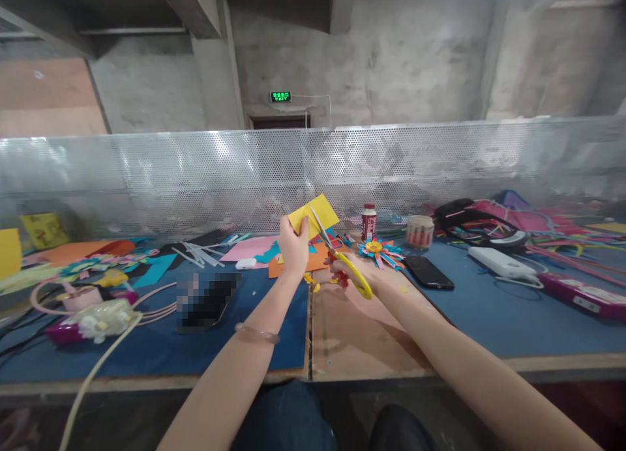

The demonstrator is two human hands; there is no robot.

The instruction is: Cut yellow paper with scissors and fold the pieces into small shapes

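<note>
My left hand [295, 246] pinches a yellow sheet of paper [325, 210] by its lower left side, raised above the table. In my right hand [349, 272] is a pair of scissors [360, 283] with yellow handles, my fingers closed around the loops. Their blades lie across the front of the paper, pointing up and left; whether they are cutting into it I cannot tell. Below my hands, small yellow and red scraps [313, 283] lie on the wooden board. Just past my right hand rests a blue and orange paper flower [375, 247] with a yellow centre.
A red bottle [368, 223], a jar [419, 232] and a black phone [429, 272] are to the right. A white power bank [503, 263] lies farther right. Coloured paper and white sticks [198, 254] cover the left. A cabled power strip [92, 320] sits front left. Perforated metal [195, 171] stands behind.
</note>
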